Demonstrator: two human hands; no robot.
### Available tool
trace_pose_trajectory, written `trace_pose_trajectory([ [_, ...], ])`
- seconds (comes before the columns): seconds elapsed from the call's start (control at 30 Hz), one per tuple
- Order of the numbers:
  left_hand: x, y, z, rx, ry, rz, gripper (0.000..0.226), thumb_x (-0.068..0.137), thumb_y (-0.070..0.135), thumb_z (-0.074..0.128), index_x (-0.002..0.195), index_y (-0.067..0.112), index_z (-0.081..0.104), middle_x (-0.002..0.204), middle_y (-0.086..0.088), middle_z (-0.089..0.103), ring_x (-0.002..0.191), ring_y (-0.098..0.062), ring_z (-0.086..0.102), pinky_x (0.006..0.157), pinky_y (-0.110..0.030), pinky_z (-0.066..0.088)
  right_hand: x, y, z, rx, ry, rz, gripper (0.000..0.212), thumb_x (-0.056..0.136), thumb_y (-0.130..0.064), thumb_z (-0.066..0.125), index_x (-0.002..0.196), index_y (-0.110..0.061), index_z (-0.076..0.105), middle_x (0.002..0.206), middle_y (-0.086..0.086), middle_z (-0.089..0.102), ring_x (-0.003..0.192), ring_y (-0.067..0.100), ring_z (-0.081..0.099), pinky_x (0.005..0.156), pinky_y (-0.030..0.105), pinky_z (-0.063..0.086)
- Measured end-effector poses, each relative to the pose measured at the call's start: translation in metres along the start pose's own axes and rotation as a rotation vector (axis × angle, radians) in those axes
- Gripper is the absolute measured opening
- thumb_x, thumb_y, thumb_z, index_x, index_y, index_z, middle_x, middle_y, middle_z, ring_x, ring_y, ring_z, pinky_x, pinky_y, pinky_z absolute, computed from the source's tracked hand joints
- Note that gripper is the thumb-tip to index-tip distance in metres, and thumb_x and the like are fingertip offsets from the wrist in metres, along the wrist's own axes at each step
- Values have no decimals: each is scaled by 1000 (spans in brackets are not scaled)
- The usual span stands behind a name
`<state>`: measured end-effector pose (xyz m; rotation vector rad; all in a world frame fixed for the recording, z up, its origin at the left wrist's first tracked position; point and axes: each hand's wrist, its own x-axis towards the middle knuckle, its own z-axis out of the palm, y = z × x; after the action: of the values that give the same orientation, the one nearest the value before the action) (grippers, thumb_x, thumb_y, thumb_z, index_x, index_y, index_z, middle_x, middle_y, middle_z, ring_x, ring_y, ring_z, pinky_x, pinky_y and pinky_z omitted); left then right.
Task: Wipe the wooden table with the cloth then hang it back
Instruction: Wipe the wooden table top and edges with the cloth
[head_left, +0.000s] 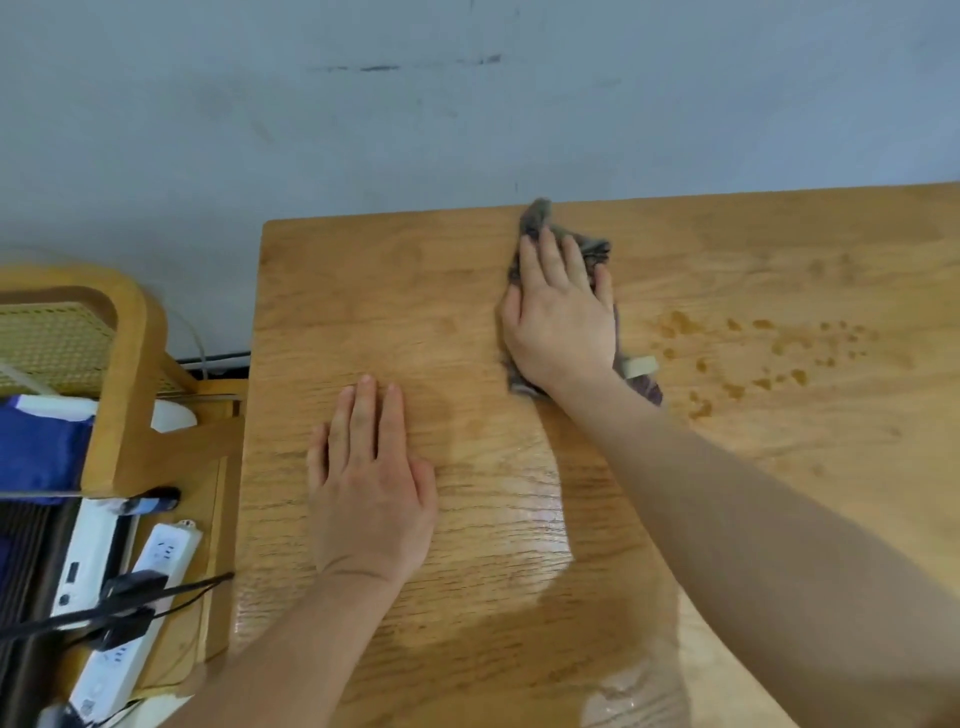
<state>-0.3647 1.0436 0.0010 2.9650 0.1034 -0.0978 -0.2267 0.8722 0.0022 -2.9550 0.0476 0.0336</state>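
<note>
1. Head view: one light-brown wooden table (779, 249) with visible grain fills the right and centre, its far edge against a grey-blue painted wall (467, 104).
2. One crumpled grey cloth (592, 249) lies on the tabletop near the far edge, roughly mid-width. One small white tag (640, 366) sticks out of its near end.
3. Two bare hands are in view. The right hand (563, 317) lies palm-down on the cloth, fingers straight and close together, pressing it onto the wood without curling round it.
4. The left hand (371, 488) rests flat on the bare wood, nearer the table's left edge, fingers extended and holding nothing. It is apart from the cloth.
5. A scatter of many small brown spots (753, 353) marks the wood to the right of the cloth.
6. One shiny, damp-looking patch (524, 525) lies between the two forearms.
7. Left of the table stands one curved wooden chair (130, 364) with a woven cane panel, and one piece of blue fabric (36, 441) lies beside it.
8. Below the chair lies one white plastic power strip (161, 556) with one black plug (132, 584) across it.
</note>
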Motion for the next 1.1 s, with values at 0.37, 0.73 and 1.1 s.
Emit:
trace_pose_trajectory([
  [0.37,2,0,-3,-56,-5,-1,59,93,33,23,147,13,31,157,-9,25,145,-25,18,116,-46,15,-82,38,-9,-37,-31,77,60,99,-41,23,155,-21,21,163,-1,16,150,18,9,121,47,10],
  [0.73,-1,0,-7,-85,-23,17,58,92,25,36,148,13,27,158,-9,21,146,-24,14,115,-47,13,-196,57,-8,-21,41,65,55,98,-40,31,148,-20,40,157,0,33,147,16,24,116,48,24],
  [1.1,-4,0,-7,-117,14,9,54,91,23,42,143,12,36,154,-12,30,143,-29,21,114,-51,17,-212,-52,14,20,3,-24,54,98,-38,37,149,-17,39,157,3,32,147,21,24,117,49,21],
])
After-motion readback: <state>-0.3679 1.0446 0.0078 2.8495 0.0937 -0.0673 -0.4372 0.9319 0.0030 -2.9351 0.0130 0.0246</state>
